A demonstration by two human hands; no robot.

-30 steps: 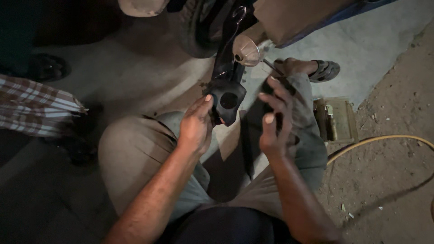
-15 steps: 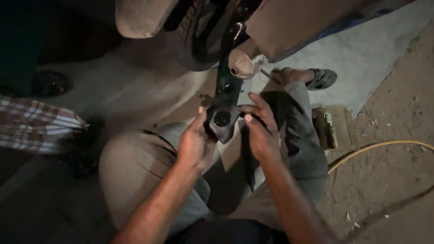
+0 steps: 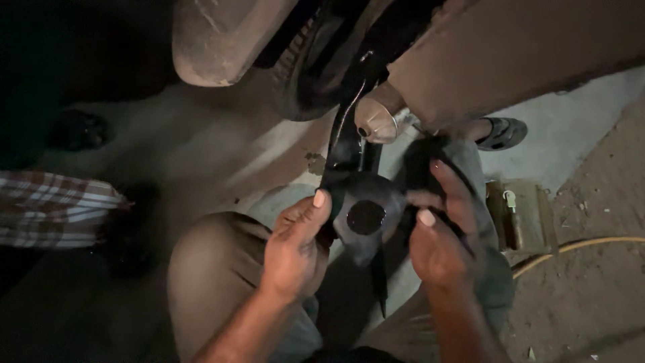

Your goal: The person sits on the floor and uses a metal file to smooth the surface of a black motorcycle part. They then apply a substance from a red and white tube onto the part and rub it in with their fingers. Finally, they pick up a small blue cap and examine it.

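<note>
1. Basically, head view looks down at a seated person's knees in grey-tan trousers (image 3: 215, 269); lighting dim.
2. Left hand (image 3: 295, 245) is curled around the left edge of a black bracket part (image 3: 366, 215), thumb tip pressed on its upper left corner, fingers tucked underneath.
3. Right hand (image 3: 440, 235) is half open at the right edge of the same part, thumb tip touching its side, fingers spread and raised behind it; cannot tell if it truly grips.
4. Black bracket part sits between both hands above the gap between the knees, with a round dark hole in its middle and a narrow arm running up toward a tyre (image 3: 316, 74).
5. Round metal cap (image 3: 376, 121) sits just above the part, beside the arm.
6. Sandalled foot (image 3: 504, 133) rests on the concrete, upper right.
7. Flat greenish tool case (image 3: 524, 215) lies just right of the right hand; yellow hose (image 3: 584, 247) curves past it on the dirt.
8. Checked cloth (image 3: 54, 208) at left edge, another person's.
</note>
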